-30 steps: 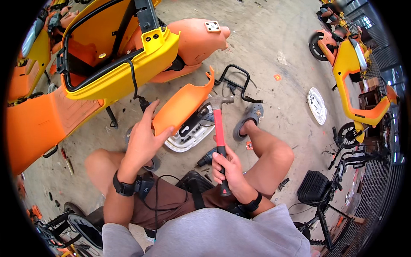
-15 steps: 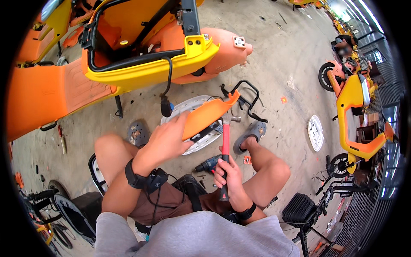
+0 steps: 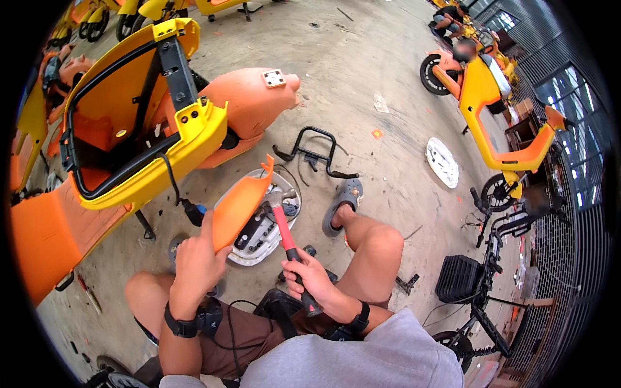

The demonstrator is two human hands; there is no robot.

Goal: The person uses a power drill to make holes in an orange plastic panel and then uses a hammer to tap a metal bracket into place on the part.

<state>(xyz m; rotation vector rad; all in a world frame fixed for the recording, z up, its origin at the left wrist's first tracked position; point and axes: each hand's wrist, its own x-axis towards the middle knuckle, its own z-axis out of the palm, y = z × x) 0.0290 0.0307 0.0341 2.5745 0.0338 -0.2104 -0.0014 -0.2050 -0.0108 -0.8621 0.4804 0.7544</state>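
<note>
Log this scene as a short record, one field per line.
Left hand: holds the near end of an orange panel
Right hand: gripping a hammer, head pointing away from the person
Below both: white shell with parts in it; hammer contact with it unclear
Beyond the shell: black rack on the floor
Left side: yellow and orange scooter
Right side: second white shell, black basket
</note>
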